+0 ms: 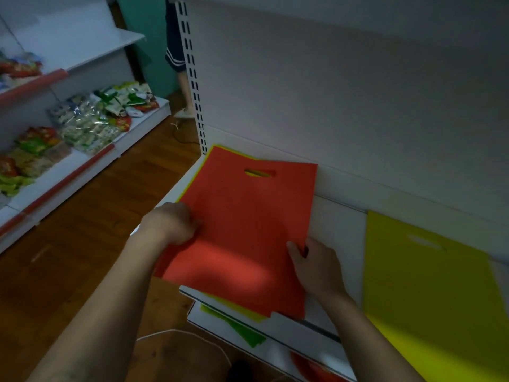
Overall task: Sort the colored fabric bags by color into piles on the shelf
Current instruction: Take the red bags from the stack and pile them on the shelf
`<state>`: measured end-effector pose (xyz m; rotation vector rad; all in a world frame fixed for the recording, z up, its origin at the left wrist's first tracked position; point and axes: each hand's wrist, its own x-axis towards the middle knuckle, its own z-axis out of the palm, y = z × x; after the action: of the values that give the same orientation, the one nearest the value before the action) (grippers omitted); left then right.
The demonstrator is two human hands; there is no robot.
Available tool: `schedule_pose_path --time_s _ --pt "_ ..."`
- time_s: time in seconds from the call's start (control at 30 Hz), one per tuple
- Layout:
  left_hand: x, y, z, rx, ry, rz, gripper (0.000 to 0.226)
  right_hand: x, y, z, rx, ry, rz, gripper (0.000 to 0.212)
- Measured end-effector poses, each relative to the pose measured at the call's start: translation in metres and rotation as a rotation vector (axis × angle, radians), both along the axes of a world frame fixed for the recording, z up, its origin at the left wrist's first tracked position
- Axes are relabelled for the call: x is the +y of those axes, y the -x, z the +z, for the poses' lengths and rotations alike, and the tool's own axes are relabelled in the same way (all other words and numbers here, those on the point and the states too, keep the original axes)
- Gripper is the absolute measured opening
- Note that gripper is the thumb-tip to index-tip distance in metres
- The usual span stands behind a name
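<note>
The red fabric bag (pixel 242 224) lay on top of a mixed stack at the centre of the white shelf (pixel 338 232), with yellow bags (pixel 237 310) peeping out beneath it at its 6 and 10 o'clock edges. The left hand (pixel 172 223) gripped the red bag's left edge, fingers curled over it, while the right hand (pixel 314 264) pinched its right edge, thumb on top. The main risk, as I judged it, was that a lift would drag the yellow bags underneath along with it, since thin fabric sheets cling; the stack already overhung the shelf's front lip, so loose ones might slide off toward the floor. A second red layer seemed to sit just under the top one, so more than one bag might come away unnoticed. At 3 o'clock, apart from the stack, a yellow bag pile (pixel 429 285) rested on the same shelf. A green bag (pixel 239 329) lay on the lower shelf at 6 o'clock. The room was dim: a wooden floor (pixel 96 216) at 9 o'clock, and racks of packaged snacks (pixel 91 119) at 10 o'clock.
</note>
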<state>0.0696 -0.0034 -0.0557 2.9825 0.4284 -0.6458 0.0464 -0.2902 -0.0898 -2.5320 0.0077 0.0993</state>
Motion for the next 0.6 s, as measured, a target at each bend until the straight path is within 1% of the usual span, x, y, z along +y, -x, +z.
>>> schedule_pose_path --time_s 0.07,0.13,0.27,0.3,0.4,0.5,0.6 --pt "-0.003 0.001 0.004 -0.054 -0.04 -0.047 0.044 -0.003 -0.002 0.002 -0.012 -0.026 0.018 0.041" --pt "-0.009 0.006 0.012 -0.156 -0.047 -0.043 0.036 -0.011 -0.001 0.007 -0.026 -0.003 0.035 0.041" --pt "-0.032 0.028 0.017 -0.392 0.085 -0.057 0.029 -0.047 0.008 0.022 -0.161 0.155 0.036 0.04" --pt "-0.043 0.033 0.016 -0.427 0.129 -0.069 0.029 -0.059 0.012 0.028 -0.191 0.185 0.03 0.039" --pt "-0.087 0.045 0.013 -0.498 0.226 -0.089 0.041 -0.103 0.025 0.046 -0.227 0.28 0.002 0.034" --pt "-0.146 0.054 0.011 -0.539 0.298 -0.101 0.048 -0.159 0.043 0.054 -0.224 0.269 -0.074 0.031" --pt "-0.214 0.065 0.007 -0.584 0.367 -0.149 0.05 -0.219 0.061 0.055 -0.195 0.259 -0.152 0.033"
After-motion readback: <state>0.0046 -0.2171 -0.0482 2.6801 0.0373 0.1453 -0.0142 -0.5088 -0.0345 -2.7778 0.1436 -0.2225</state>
